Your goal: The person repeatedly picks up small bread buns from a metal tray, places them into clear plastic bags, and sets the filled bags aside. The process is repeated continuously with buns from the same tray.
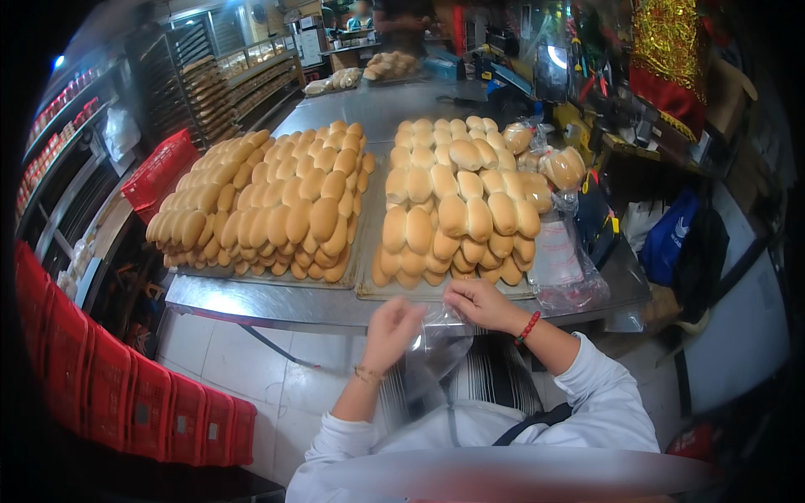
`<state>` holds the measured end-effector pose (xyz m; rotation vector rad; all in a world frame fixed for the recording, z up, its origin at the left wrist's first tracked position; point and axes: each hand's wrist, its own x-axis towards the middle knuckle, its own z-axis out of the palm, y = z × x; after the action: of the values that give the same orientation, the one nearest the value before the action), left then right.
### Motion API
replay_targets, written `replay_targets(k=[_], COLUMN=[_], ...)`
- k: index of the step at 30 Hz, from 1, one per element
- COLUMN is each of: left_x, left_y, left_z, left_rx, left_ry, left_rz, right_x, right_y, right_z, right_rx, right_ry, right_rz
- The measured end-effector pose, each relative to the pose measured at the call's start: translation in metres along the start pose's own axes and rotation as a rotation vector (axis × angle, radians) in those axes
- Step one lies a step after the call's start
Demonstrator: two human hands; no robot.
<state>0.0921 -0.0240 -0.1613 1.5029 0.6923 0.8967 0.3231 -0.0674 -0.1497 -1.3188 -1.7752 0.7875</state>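
Between my hands hangs a clear plastic bag (440,342), just off the front edge of the steel table (251,309). My left hand (395,324) is at the bag's left side, its fingers curled and slightly blurred. At the top right, the fingers of my right hand (481,303) pinch the bag's edge. Right in front of me, a metal tray (371,276) bears stacked bread rolls (465,220). More rolls (283,207) are piled on trays to the left. A stack of flat clear plastic bags (560,258) lies right of the rolls.
Bagged rolls (563,166) sit at the right of the near stack. Red plastic crates (144,402) line the floor at left, and another red crate (160,170) stands beside the table. Further back are more rolls (390,65), a tray rack (207,94) and a person (409,25).
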Motion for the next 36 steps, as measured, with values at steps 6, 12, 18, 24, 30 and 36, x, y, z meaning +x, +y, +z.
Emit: replay_targets(k=[6,12,18,24,30,36], left_x=[0.052,0.061,0.036,0.039,0.049,0.043], left_y=[-0.004,-0.001,0.019,0.113,0.143,0.032], left_z=[-0.01,-0.005,-0.043,-0.038,-0.032,0.005], left_rx=[0.238,0.188,-0.109,0.674,1.281,1.577], left_ry=[-0.116,-0.112,-0.483,-0.239,0.708,0.492], left_rz=[0.087,0.112,0.09,-0.088,0.926,0.6], right_x=[0.027,0.044,-0.007,0.0,0.036,0.132], right_y=[0.013,0.031,-0.052,-0.128,-0.138,-0.074], right_z=[-0.009,-0.02,-0.042,-0.066,-0.053,-0.099], right_rx=[-0.087,-0.055,0.945,-0.559,-0.784,-0.121], right_ry=[0.099,0.225,-0.138,-0.023,0.079,0.323], right_rz=[-0.027,-0.146,-0.097,-0.547,-0.721,-0.202])
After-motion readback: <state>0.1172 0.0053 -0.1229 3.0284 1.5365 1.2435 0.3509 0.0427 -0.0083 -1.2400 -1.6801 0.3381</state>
